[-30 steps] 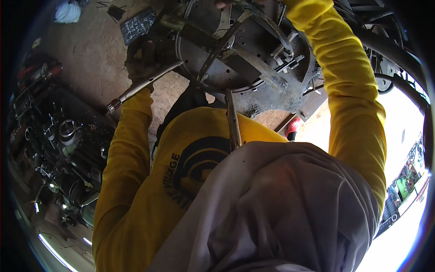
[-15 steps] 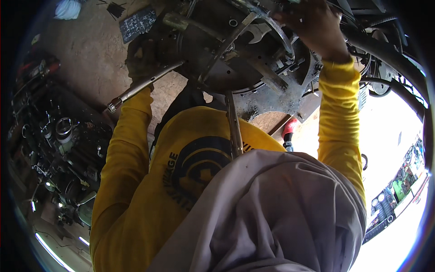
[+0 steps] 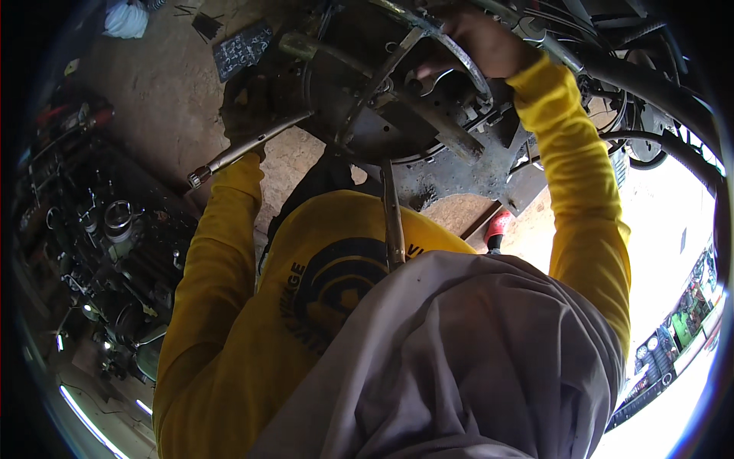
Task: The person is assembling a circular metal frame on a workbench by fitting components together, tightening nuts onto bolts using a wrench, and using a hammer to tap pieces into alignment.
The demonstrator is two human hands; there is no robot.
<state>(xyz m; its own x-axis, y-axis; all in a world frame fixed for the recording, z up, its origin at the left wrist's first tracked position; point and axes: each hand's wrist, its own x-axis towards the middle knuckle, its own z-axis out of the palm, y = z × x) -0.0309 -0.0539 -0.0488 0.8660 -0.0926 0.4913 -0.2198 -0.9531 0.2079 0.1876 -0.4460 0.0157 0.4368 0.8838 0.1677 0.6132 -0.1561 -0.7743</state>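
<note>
My right hand (image 3: 493,46) reaches over a curved metal bar (image 3: 462,57) at the top, its fingers closed around an open-end wrench (image 3: 417,82). The wrench lies over a dark, greasy round metal assembly (image 3: 382,122) with crossing bars. Part of the wrench is hidden behind my fingers and the bar. At the assembly's left edge, my left hand (image 3: 243,107) is in deep shadow; its grip is hard to make out. A metal rod with a splined end (image 3: 248,149) sticks out leftward, crossing in front of my left wrist.
Another wrench (image 3: 529,29) rests beyond my right wrist, beside thick hoses (image 3: 650,88). A dark patterned plate (image 3: 242,50) and a white bag (image 3: 126,19) lie on the floor at upper left. Machine parts (image 3: 115,245) crowd the left side. A red shoe (image 3: 499,223) shows below the assembly.
My right hand has moved left and inward from the right side of the curved bar onto the wrench. The second wrench has come into sight. My left hand stays at the assembly's edge.
</note>
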